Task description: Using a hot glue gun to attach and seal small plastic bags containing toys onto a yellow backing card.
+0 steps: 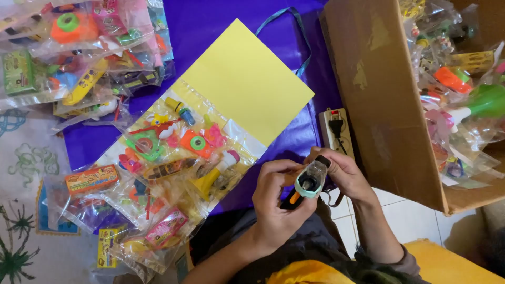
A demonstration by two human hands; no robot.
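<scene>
Both hands meet low in the middle of the view, closed together on one glue gun point(307, 183). The left hand point(276, 202) wraps its grip, with an orange trigger showing under the fingers, and the right hand point(344, 176) pinches the clear rear end of the body. The glue gun sits above the person's lap, just in front of the near edge of a purple cloth point(221, 23) spread on the floor.

Room is tight on the right: the brown side wall of one cardboard box point(376, 94) stands just beside the right hand, and the box is heaped with bagged toys. Between box and hands lies one white power strip point(335, 131) with a single black plug in it, touching the cloth's right part.

To the left of the hands, one yellow sheet of card point(247, 79) lies slantwise on the cloth, its lower end covered by small clear bags of bright plastic toys point(173, 152); they overlap too much to count. Another loose pile of such toy bags point(84, 47) fills the top left corner, well apart from the hands. The only open strip of cloth runs between the yellow sheet and the box.

The floor shows white tiles point(389, 202) at lower right and a pale patterned mat point(21, 210) at left.
</scene>
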